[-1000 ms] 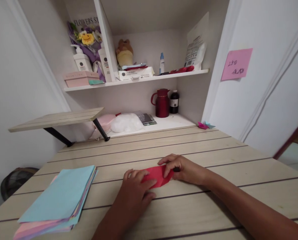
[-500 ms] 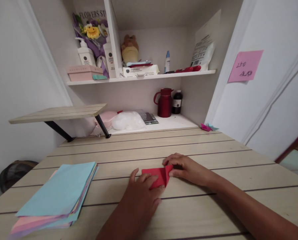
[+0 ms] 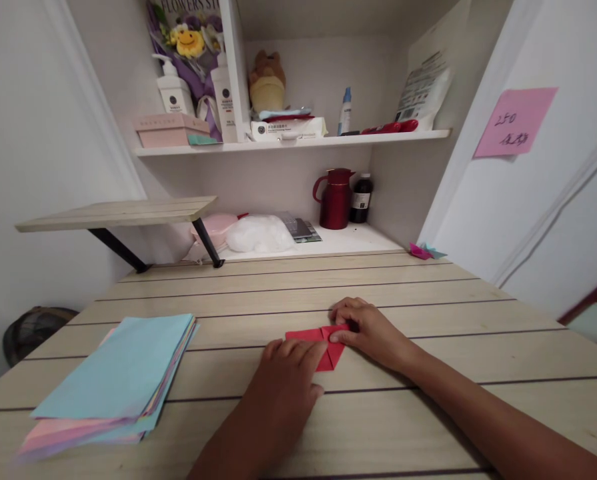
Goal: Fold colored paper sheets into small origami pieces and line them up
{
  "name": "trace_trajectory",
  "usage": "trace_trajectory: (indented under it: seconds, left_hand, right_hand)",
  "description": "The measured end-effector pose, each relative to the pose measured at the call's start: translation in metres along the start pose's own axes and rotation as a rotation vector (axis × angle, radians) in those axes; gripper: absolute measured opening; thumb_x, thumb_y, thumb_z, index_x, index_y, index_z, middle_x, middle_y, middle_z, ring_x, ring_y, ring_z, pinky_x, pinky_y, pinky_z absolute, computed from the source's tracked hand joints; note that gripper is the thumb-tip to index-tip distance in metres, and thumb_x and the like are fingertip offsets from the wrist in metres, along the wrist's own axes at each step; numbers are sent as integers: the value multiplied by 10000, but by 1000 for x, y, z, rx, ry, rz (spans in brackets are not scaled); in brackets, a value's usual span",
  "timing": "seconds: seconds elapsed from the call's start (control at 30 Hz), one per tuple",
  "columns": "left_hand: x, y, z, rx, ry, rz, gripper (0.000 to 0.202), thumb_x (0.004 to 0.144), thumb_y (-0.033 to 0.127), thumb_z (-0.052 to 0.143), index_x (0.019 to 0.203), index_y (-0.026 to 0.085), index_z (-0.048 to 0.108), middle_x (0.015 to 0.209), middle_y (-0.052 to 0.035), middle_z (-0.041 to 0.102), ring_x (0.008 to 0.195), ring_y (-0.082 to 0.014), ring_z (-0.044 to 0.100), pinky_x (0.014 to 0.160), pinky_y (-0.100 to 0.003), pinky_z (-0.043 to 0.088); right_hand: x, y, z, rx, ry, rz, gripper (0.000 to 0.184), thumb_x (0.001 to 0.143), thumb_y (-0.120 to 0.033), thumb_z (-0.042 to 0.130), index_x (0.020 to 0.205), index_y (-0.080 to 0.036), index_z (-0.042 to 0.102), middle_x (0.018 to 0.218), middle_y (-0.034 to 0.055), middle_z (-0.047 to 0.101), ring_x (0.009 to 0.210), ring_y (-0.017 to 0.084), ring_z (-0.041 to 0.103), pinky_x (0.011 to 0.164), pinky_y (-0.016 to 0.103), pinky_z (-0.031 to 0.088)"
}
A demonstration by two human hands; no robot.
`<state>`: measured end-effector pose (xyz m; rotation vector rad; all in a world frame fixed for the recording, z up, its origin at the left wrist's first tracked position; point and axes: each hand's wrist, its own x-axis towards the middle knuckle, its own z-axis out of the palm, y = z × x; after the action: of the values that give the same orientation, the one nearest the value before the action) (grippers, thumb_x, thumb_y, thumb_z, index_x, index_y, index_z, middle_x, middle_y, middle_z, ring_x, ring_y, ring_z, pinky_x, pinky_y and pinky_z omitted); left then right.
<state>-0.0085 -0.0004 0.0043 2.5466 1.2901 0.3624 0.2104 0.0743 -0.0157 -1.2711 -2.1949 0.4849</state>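
Observation:
A small folded sheet of red paper (image 3: 327, 359) lies on the wooden table, with crease lines and a flap turned over at its right end. My left hand (image 3: 289, 373) rests flat across the left part of the paper, its fingers stretched out and covering some of it. At the upper right corner, my right hand (image 3: 365, 330) has thumb and fingers closed on the flap, the thumb pressing on top. The fingertips hide that corner.
A stack of coloured paper (image 3: 113, 367), light blue on top, lies at left. Small folded paper pieces (image 3: 425, 251) sit at the table's far right corner. Behind stand a raised wooden shelf (image 3: 118, 212), a plastic bag (image 3: 261, 233), a red jug (image 3: 335, 200) and a dark bottle (image 3: 361, 200).
The red flap at the right end, raised before, now lies folded down under my right thumb. My left fingers have drawn closer together on the paper. The view has shifted slightly.

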Motion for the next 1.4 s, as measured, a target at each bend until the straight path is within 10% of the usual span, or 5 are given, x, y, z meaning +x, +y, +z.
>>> trace_trajectory:
  seconds: [0.4, 0.67, 0.87, 1.17, 1.4]
  left_hand:
    - [8, -4, 17, 209, -8, 74, 500, 845, 233, 476, 1338, 317, 489, 1337, -86, 540, 1196, -295, 457, 1040, -551, 285]
    - [11, -3, 16, 181, -8, 65, 572, 730, 209, 557, 1294, 300, 531, 1339, -80, 548, 1210, -301, 461, 1047, -551, 265]
    - [10, -1, 15, 171, 8, 70, 574, 724, 174, 547, 1281, 310, 542, 1299, -72, 572, 1184, -290, 473, 1050, -533, 259]
    - [9, 10, -1, 139, -35, 9, 520, 744, 138, 518, 1219, 333, 600, 1290, -63, 582, 1203, -284, 476, 1075, -575, 222]
    - [6, 3, 5, 150, -11, 31, 540, 756, 133, 514, 1247, 351, 572, 1289, -63, 571, 1181, -275, 482, 1070, -587, 215]
  right_hand:
    - [4, 15, -5, -125, 129, 193, 235, 687, -360, 756, 881, -280, 650, 1062, 19, 648, 1031, 257, 556, 896, 425, 376]
    - [-2, 22, -23, -35, 149, 271, 236, 873, -399, 504, 887, -236, 674, 943, 43, 691, 895, 220, 616, 786, 343, 449]
    - [-5, -1, -14, -218, 4, 240, 415, 618, -468, 775, 978, -303, 649, 1164, 47, 597, 1079, 306, 511, 885, 458, 366]
    - [-2, 5, -17, -253, 34, 298, 133, 823, -338, 595, 918, -260, 646, 1091, 58, 610, 1022, 281, 528, 822, 416, 370]
    - [-5, -5, -18, -264, 15, 236, 305, 872, -505, 498, 828, -237, 637, 1067, 80, 620, 990, 295, 525, 810, 437, 384]
